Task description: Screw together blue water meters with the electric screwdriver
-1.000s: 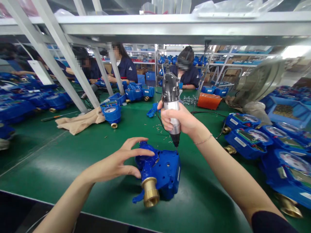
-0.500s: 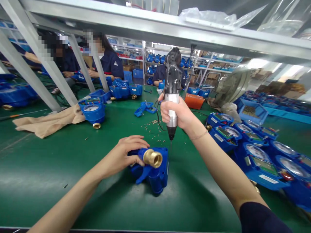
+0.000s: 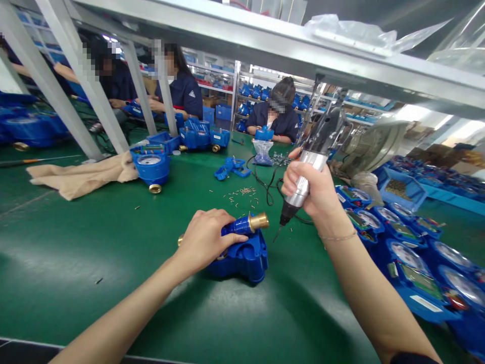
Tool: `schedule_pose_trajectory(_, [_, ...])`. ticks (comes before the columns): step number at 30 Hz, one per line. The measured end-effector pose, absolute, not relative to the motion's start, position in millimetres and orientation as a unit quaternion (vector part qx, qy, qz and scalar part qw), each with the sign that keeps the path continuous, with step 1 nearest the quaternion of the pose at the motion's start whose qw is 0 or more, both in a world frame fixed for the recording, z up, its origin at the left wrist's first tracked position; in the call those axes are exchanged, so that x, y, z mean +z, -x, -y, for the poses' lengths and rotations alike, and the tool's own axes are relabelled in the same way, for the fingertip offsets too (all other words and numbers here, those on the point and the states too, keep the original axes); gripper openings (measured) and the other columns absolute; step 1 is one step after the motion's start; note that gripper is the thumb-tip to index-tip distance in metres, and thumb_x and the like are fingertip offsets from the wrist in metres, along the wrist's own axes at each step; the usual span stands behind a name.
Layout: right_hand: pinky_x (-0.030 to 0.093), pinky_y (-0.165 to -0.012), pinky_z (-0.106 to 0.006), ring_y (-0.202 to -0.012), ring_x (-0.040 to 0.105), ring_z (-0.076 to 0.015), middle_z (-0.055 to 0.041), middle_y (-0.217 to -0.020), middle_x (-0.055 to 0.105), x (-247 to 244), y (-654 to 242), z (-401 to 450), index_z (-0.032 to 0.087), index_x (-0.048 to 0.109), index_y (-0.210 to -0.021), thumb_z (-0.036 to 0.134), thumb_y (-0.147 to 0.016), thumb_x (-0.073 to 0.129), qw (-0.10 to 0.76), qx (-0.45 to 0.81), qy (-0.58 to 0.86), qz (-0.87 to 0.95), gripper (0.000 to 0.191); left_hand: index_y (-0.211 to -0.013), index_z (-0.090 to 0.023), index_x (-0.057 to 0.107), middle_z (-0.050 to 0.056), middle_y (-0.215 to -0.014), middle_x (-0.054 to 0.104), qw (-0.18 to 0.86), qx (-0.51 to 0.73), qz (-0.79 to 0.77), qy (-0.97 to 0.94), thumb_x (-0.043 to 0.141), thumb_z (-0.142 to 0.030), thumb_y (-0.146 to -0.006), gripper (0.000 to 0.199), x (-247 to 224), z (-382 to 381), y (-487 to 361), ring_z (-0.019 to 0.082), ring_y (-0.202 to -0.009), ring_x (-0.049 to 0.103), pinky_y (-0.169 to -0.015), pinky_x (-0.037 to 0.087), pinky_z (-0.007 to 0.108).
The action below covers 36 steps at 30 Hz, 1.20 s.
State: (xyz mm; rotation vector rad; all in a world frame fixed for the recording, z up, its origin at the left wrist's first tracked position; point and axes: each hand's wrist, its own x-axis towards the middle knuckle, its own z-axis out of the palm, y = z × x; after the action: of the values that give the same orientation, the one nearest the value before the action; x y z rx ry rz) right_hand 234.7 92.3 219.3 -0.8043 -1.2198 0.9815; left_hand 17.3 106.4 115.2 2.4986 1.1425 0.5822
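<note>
My left hand gripped a blue water meter housing on the green desk, while my right hand held an electric screwdriver.

My left fingers curled over the housing, its brass threaded end pointing up and away. My right hand closed around the silver barrel, with the bit tilted down just beside the meter, not touching it. A black cord looped near my right wrist, and loose screws lay scattered ahead. A slip of the bit could have scratched the housing or jabbed my left hand, and the cord could have snagged the screwdriver. More blue water meters crowded the desk to my right.
</note>
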Motion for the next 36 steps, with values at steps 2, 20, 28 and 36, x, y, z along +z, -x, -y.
schedule_pose_trajectory(2, [0.037,-0.038,-0.020,-0.038,0.043,-0.0078,0.0098,-0.051,0.049,207,-226,-91,0.021,0.051,-0.091,0.015,-0.074,0.063,0.659,0.415,0.353,0.519,0.022,-0.091,-0.020,0.072,0.005,-0.094,0.072,0.150,0.200,-0.412,-0.876,0.063,-0.060,-0.082,0.042,117,-106,-17,0.025,-0.092,0.065,-0.077,0.039,0.034])
schedule_pose_trajectory(20, [0.033,-0.035,-0.020,-0.036,0.040,-0.0069,0.0087,-0.049,0.044,278,-189,-42,0.026,0.055,-0.084,0.012,-0.074,0.062,0.637,0.404,0.326,0.570,0.019,-0.125,-0.024,0.057,0.006,-0.126,0.059,0.309,0.117,-0.272,-0.904,0.062,-0.055,-0.085,0.051,123,-120,7,0.025,-0.115,0.056,-0.095,0.042,0.034])
schedule_pose_trajectory(28, [0.043,-0.042,-0.024,-0.038,0.048,-0.0091,0.0083,-0.052,0.052,233,-140,-60,0.024,0.053,-0.094,0.024,-0.080,0.069,0.559,0.455,0.287,0.631,0.021,-0.124,-0.027,0.055,0.002,-0.119,0.058,0.335,0.191,-0.294,-0.874,0.073,-0.043,-0.075,0.054,101,-119,24,0.023,-0.106,0.060,-0.092,0.045,0.033])
schedule_pose_trajectory(36, [0.041,-0.041,-0.023,-0.037,0.047,-0.0085,0.0091,-0.053,0.051,211,-128,-77,0.022,0.053,-0.093,0.017,-0.076,0.067,0.530,0.485,0.319,0.618,0.023,-0.120,-0.029,0.057,0.002,-0.111,0.061,0.304,0.186,-0.324,-0.877,0.072,-0.044,-0.073,0.051,99,-117,21,0.027,-0.095,0.064,-0.085,0.047,0.038])
